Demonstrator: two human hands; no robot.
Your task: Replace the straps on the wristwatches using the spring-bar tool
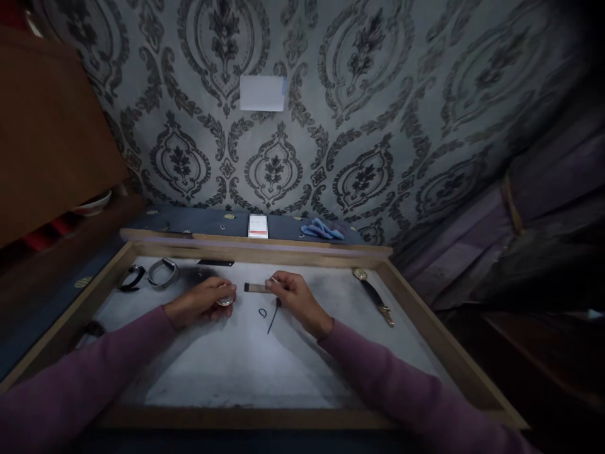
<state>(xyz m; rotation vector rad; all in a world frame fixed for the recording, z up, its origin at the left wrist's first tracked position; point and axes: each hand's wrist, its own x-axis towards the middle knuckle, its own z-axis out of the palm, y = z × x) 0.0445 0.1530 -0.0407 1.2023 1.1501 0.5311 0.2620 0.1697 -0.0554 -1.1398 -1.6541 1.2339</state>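
Note:
My left hand (208,299) is closed around a small round silvery watch case (225,299), held just above the white tray floor. To its right, my right hand (293,295) pinches a thin, light-coloured item too small to make out. A flat brownish strip (254,288) with a dark end lies between the hands, its right end by my right fingertips. Below it are a small dark ring (262,313) and a thin dark rod (273,320).
Inside the wooden-framed tray (212,416), a silvery watch (163,273) and a dark-strapped watch (132,278) lie at left, a black-and-gold watch (373,295) at right. Behind the frame are a phone (258,226) and a blue cloth (322,229).

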